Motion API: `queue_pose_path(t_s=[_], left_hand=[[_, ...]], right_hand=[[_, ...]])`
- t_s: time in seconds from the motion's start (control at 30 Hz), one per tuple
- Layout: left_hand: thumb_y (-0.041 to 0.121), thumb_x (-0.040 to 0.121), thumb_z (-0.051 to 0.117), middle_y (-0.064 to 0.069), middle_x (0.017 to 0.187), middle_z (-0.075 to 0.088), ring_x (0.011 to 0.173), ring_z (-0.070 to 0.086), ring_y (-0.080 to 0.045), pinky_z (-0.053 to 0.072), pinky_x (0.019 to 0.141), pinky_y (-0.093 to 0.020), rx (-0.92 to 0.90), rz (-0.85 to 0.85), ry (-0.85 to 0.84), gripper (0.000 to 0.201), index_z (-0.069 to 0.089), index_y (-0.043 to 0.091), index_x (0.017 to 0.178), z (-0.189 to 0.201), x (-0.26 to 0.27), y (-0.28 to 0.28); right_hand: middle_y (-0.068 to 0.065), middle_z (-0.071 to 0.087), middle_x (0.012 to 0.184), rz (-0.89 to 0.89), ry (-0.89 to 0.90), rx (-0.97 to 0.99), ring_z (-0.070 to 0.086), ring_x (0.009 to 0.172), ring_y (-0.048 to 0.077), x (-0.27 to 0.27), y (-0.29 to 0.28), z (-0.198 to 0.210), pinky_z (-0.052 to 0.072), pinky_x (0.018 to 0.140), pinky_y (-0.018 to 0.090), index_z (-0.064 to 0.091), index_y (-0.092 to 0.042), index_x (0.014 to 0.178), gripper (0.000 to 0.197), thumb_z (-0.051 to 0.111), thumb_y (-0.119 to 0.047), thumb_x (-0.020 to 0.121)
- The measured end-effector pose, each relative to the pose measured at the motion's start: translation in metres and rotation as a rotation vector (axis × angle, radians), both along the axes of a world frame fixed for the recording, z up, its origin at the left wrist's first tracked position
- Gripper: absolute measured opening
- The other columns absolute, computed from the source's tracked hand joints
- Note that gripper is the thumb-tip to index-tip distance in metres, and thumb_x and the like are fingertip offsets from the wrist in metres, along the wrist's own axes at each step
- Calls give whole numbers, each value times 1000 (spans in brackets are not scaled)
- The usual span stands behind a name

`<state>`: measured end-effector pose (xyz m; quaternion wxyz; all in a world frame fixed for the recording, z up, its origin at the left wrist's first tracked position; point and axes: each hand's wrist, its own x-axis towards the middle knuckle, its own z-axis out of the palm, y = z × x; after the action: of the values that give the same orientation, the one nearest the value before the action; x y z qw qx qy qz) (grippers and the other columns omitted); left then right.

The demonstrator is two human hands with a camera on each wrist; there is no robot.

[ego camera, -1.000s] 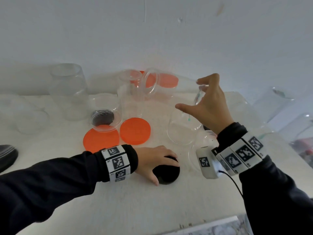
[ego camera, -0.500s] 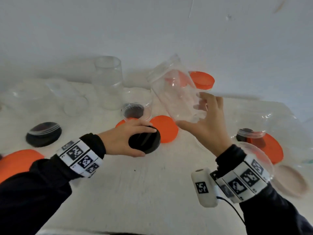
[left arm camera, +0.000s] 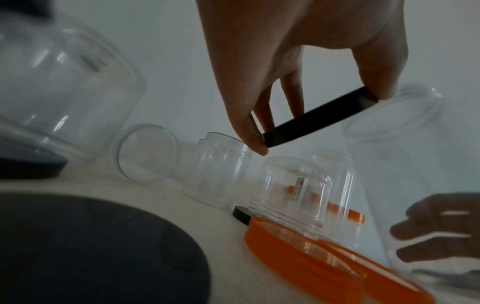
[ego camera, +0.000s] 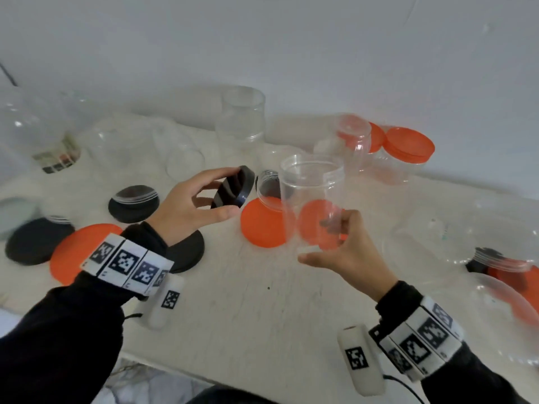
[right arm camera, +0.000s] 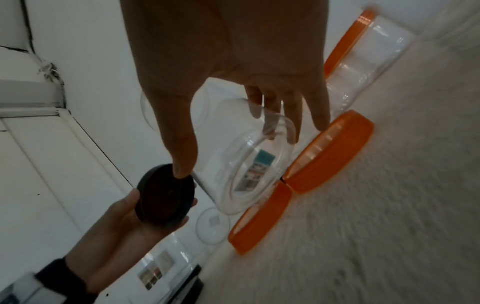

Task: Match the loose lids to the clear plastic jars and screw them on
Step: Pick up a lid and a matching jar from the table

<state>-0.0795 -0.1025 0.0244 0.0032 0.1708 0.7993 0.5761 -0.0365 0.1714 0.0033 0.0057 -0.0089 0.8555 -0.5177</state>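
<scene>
My left hand [ego camera: 186, 208] pinches a round black plastic lid [ego camera: 233, 187] by its rim between thumb and fingers, tilted on edge in the air, while my right hand [ego camera: 347, 252] wraps its fingers round the base of a tall clear plastic jar [ego camera: 312, 199], held upright with its open mouth up. The lid hangs just left of the jar's mouth, apart from it. Below them I see two flat orange lids [ego camera: 261, 225] on the white table [ego camera: 262, 310], more clear jars behind, and black lids [ego camera: 134, 203] to the left.
</scene>
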Motion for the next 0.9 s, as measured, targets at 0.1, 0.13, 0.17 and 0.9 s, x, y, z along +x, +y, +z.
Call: queue_pose_path(t_s=[0.1,0.13,0.17,0.9], left_hand=[[43,61,70,17,120,59,112,55,-5,51,83,-27,101,70,-3,59,53,41,117,2,4,3],[42,61,70,19,119,59,111,55,-4,51,80,-24,127,83,-2,58,53,40,117,3,5,4],[41,61,69,19,119,59,109,56,-4,51,77,-21,156,92,-1,58,53,38,116,4,6,6],[39,69,68,-5,126,50,120,47,-11,41,101,-29,-83,-215,332,60,55,10,120,28,12,68]], right_hand=[[-10,52,111,55,-22,48,50,104,5,0,-5,-8,41,79,16,41,-27,106,73,89,-31,52],[-11,52,112,70,-31,60,50,105,6,0,-6,-11,41,81,15,41,-24,109,74,89,-32,53],[-10,52,113,87,-38,69,50,106,7,-1,-7,-13,40,82,15,41,-23,110,75,89,-32,53],[-8,52,126,152,-65,4,51,114,11,9,-6,-12,50,91,25,38,-22,133,97,83,-44,49]])
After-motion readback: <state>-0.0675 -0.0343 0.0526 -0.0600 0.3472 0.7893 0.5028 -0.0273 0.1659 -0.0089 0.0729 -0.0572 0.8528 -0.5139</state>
